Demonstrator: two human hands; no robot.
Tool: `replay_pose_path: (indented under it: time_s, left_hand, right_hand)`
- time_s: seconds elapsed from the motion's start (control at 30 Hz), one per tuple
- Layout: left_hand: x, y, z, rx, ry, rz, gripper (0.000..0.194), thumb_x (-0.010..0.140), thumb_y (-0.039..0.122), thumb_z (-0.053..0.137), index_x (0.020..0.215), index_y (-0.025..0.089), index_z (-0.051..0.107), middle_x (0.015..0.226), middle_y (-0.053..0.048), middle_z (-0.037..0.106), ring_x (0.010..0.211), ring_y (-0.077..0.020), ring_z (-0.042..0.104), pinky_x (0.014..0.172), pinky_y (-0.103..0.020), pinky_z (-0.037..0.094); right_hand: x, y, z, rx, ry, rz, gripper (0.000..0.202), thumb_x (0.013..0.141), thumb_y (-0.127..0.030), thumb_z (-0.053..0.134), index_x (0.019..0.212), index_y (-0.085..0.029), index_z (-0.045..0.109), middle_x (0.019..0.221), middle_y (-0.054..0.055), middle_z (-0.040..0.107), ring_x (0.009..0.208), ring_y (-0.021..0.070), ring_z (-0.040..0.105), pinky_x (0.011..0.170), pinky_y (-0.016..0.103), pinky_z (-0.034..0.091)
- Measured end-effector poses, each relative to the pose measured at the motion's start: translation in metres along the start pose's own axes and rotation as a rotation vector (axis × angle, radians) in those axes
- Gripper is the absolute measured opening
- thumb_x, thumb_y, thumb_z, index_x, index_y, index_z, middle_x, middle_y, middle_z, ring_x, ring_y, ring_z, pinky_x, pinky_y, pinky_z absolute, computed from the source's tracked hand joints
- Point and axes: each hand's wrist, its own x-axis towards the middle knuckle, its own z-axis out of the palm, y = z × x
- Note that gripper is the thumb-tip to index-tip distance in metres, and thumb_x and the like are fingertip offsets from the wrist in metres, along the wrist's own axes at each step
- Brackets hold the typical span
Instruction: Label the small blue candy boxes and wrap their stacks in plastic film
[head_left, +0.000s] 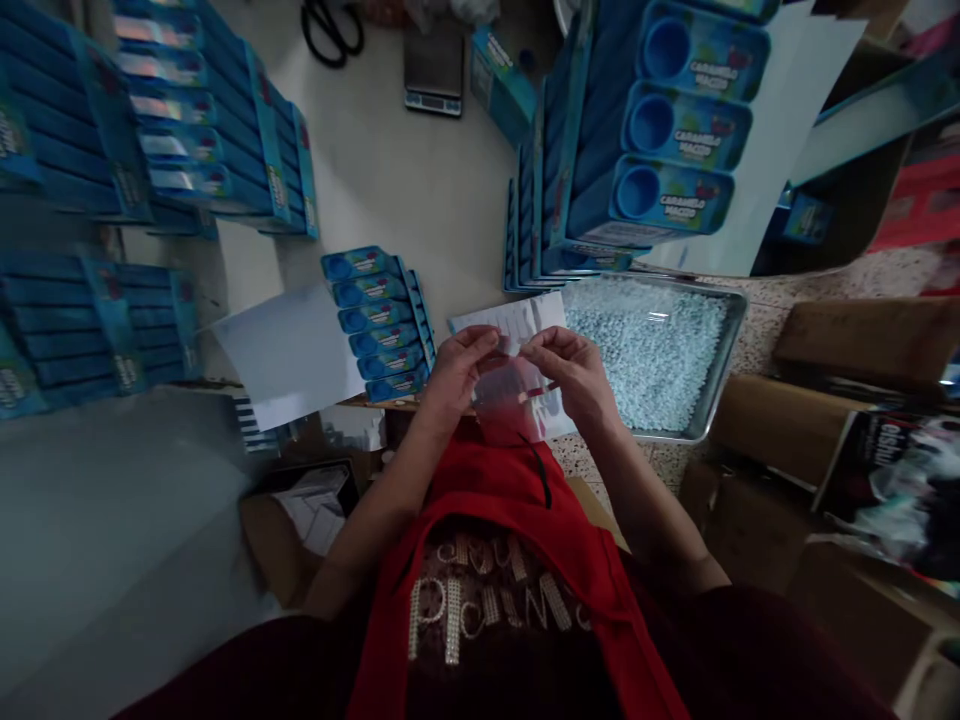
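Note:
Both hands are close together at the table's front edge, above a white sheet with clear and reddish strips [517, 405]. My left hand [466, 365] pinches one side of a small clear piece [511, 345]. On its other side, my right hand [568, 368] has thumb and finger pressed together. The piece is thin and its exact shape is hard to make out. Just left of my left hand stands a short row of blue boxes [380, 325]. A metal tray [731, 350] of small pale pellets lies right of my right hand.
Tall stacks of blue boxes stand at the left [217, 130] and the back right [637, 130]. A small scale [433, 70] and black scissors [331, 35] lie at the back. White paper [292, 355] overhangs the front edge. Cardboard boxes [787, 430] are at the right.

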Motion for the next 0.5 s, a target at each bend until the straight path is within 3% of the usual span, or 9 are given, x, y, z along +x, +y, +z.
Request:
replay_pose_path:
  time_s: [0.1, 0.2, 0.33, 0.4, 0.5]
  left_hand:
    - [-0.015, 0.012, 0.001, 0.037, 0.119, 0.102, 0.049, 0.060, 0.049, 0.104, 0.088, 0.018, 0.078, 0.088, -0.005, 0.082, 0.079, -0.0173, 0.077, 0.079, -0.031, 0.065]
    - [-0.030, 0.028, -0.010, 0.183, 0.217, 0.294, 0.032, 0.075, 0.047, 0.095, 0.088, 0.020, 0.083, 0.090, -0.005, 0.083, 0.081, -0.0175, 0.077, 0.082, -0.032, 0.065]
    - [-0.035, 0.063, -0.048, 0.406, 0.452, 0.659, 0.012, 0.082, 0.035, 0.091, 0.087, 0.025, 0.086, 0.093, -0.002, 0.082, 0.090, -0.0167, 0.075, 0.087, -0.029, 0.062]
    - [-0.027, 0.084, -0.072, 0.411, 0.551, 0.709, 0.011, 0.083, 0.033, 0.090, 0.088, 0.024, 0.086, 0.089, -0.001, 0.080, 0.085, -0.0157, 0.074, 0.082, -0.028, 0.062]
    - [-0.006, 0.114, -0.104, 0.411, 0.600, 0.683, 0.010, 0.084, 0.029, 0.088, 0.090, 0.021, 0.087, 0.081, -0.001, 0.079, 0.072, -0.0138, 0.071, 0.072, -0.025, 0.060]
  right_hand:
    - [-0.004, -0.007, 0.013, -0.035, 0.037, 0.002, 0.044, 0.064, -0.054, 0.099, 0.074, -0.022, 0.072, 0.061, -0.004, 0.059, 0.050, 0.0073, 0.040, 0.040, 0.022, 0.031]
    - [-0.002, -0.012, 0.037, -0.036, 0.050, -0.014, 0.040, 0.065, -0.051, 0.099, 0.075, -0.021, 0.074, 0.061, -0.005, 0.059, 0.050, 0.0074, 0.040, 0.042, 0.023, 0.041]
    - [0.023, -0.013, 0.093, -0.101, 0.052, -0.137, 0.037, 0.073, -0.053, 0.093, 0.083, -0.022, 0.077, 0.067, -0.003, 0.061, 0.056, 0.0110, 0.048, 0.045, 0.026, 0.049]
    - [0.044, -0.012, 0.126, -0.181, 0.053, -0.238, 0.034, 0.077, -0.053, 0.089, 0.084, -0.021, 0.077, 0.070, -0.002, 0.062, 0.061, 0.0129, 0.054, 0.048, 0.027, 0.049]
    - [0.078, -0.010, 0.169, -0.355, 0.081, -0.334, 0.030, 0.084, -0.051, 0.084, 0.084, -0.022, 0.076, 0.066, -0.003, 0.056, 0.062, 0.0148, 0.058, 0.053, 0.028, 0.048]
